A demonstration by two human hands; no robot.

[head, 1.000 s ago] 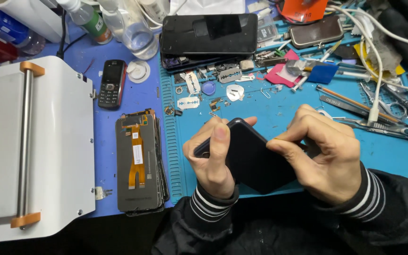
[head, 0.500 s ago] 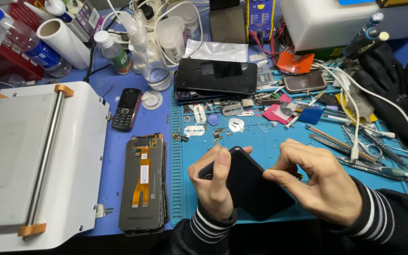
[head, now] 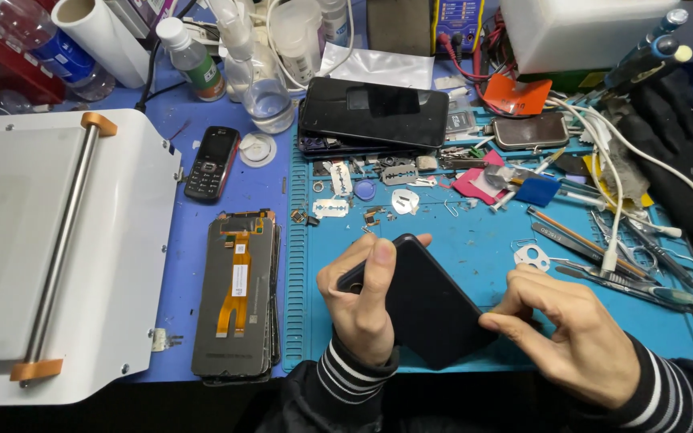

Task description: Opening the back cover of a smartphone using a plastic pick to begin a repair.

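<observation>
A black smartphone (head: 431, 309) lies tilted over the blue work mat (head: 475, 240), its dark back facing up. My left hand (head: 362, 301) grips its left edge, thumb laid across the top. My right hand (head: 571, 329) pinches its right lower corner with curled fingers. Both wrists wear black and white striped sleeves.
A stack of phone screens with an orange flex cable (head: 238, 297) lies left of the mat. A white machine with a steel roller (head: 50, 248) fills the left side. A small keypad phone (head: 212, 163), a large black phone (head: 374, 112), razor blades (head: 330, 208), tweezers and pens (head: 603, 256), bottles and cables crowd the back and right.
The view has tilted up and shows more of the bench's back. My right hand has slid off the phone's back to its right corner. My left hand keeps its hold.
</observation>
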